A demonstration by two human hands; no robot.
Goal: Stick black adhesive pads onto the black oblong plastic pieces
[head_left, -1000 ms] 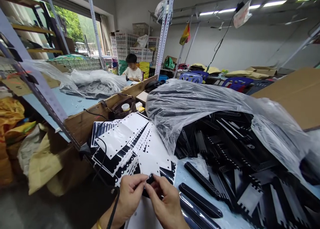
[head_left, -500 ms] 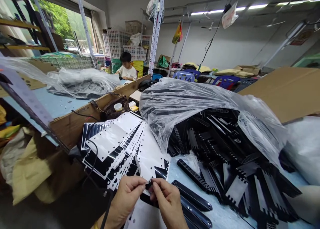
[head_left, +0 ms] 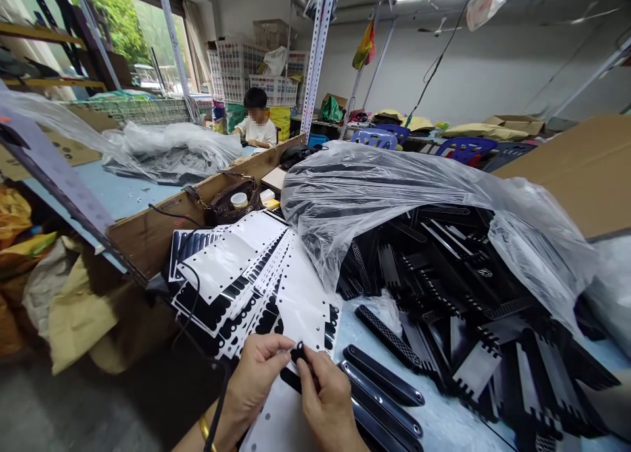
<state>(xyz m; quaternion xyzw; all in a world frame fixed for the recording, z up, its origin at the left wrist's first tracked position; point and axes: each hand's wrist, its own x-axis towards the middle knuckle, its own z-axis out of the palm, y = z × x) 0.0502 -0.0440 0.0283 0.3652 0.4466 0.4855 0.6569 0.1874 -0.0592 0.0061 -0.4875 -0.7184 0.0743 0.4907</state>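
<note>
Apparently doing close fingertip work, calling for a steady pinch, on a small black piece point(head_left: 298, 353) at 6 o'clock, grasped in the grip of the right hand point(head_left: 328, 396), cannot tell whether also by the left hand point(head_left: 249, 380), with white sheets point(head_left: 298, 291) at 12 o'clock from it.

Blue table point(head_left: 352, 327) carries black plastic parts point(head_left: 473, 366).

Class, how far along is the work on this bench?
Possibly done: glossy black strips lying together beside the right hand. In hand: a small dark piece, pinched there, with the left hand close against it. Apparently left: jumbled black parts partly under plastic, and fanned sheets.
</note>
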